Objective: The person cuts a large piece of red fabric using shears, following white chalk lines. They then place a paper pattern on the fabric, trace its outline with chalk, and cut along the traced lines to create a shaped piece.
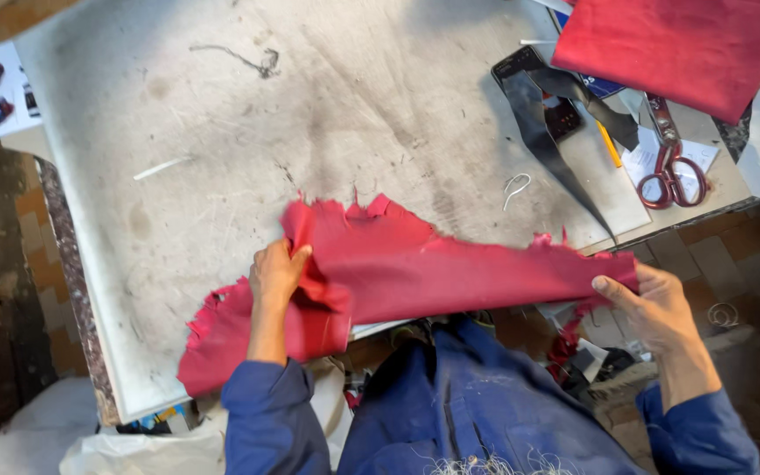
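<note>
Red hide (450,268): one ragged-edged piece of red leather-like sheet, lying across the near edge of the counter (222,141), at 6 o'clock of its top, its right end hanging past the corner. It drapes and folds where held, so it looks soft, limp and fairly light; the torn rim looks weak. Best taken by pinching a fold or the firm edge, not the frayed tips.

Left hand (276,274): closed on a bunched fold at the hide's middle-left.

Right hand (653,303): thumb on top, fingers under, clamped on the hide's right end, off the counter.

Second red piece (670,48): flat, at 1 o'clock, well apart.

Black strip (543,123): dark, glossy, at 2 o'clock of the hide.

Scissors (672,171): red handles, at 2 o'clock, beyond the strip.

Pencil (609,145): yellow, between strip and scissors.

Thread scrap (248,60): at 11 o'clock, far side of the counter.
</note>
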{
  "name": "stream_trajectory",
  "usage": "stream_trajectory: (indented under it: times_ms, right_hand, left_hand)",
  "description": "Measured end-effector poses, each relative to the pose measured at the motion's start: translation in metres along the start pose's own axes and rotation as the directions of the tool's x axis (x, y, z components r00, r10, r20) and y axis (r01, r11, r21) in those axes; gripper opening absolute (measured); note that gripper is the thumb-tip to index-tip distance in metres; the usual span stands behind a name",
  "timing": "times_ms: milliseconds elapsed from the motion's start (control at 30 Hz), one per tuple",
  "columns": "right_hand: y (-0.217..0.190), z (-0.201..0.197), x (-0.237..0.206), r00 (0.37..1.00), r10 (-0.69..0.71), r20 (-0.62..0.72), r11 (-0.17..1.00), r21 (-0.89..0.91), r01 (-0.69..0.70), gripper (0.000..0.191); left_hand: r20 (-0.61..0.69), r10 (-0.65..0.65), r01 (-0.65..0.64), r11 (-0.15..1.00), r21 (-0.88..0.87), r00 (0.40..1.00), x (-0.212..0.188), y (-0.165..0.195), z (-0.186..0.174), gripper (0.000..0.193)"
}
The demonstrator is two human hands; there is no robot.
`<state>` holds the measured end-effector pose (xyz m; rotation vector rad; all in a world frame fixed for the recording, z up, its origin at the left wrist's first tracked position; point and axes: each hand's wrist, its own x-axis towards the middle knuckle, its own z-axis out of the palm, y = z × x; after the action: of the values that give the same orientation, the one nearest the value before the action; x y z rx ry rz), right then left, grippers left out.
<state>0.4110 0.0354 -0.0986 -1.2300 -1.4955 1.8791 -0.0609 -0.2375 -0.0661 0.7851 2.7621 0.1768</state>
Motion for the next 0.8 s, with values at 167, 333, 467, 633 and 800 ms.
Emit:
stream_trajectory:
  times_ms: [167,333,467,633,800]
  right_hand:
    - [0.006,-0.052,-0.006,0.97,0.139,-0.2,0.976,-0.137,-0.168,0.024]
    - [-0.035,-0.052,0.023,0.969,-0.245,-0.016,0.794,-0.576,0.192,0.021]
    - [-0.087,0.014,0.078,0.867,-0.446,0.224,0.493,-0.747,0.447,0.024]
    - [-0.137,0.151,0.146,0.699,-0.629,0.34,0.429,-0.598,0.677,0.026]
    - [-0.144,0.268,0.177,0.836,-0.49,0.245,0.368,-0.812,0.454,0.039]
  left_hand:
    - [0.45,0.134,0.037,0.936,-0.35,0.883,-0.11,-0.056,-0.009,0.05]
    - [0.272,0.187,0.103,0.615,-0.782,0.944,-0.213,-0.102,-0.035,0.026]
    - [-0.042,-0.162,0.043,0.489,-0.871,0.986,-0.215,-0.135,-0.078,0.026]
    - [-0.509,-0.103,-0.208,0.83,-0.518,0.855,-0.109,-0.162,-0.116,0.022]
    - [-0.54,-0.027,-0.082,0.981,-0.178,0.841,0.006,-0.162,-0.093,0.043]
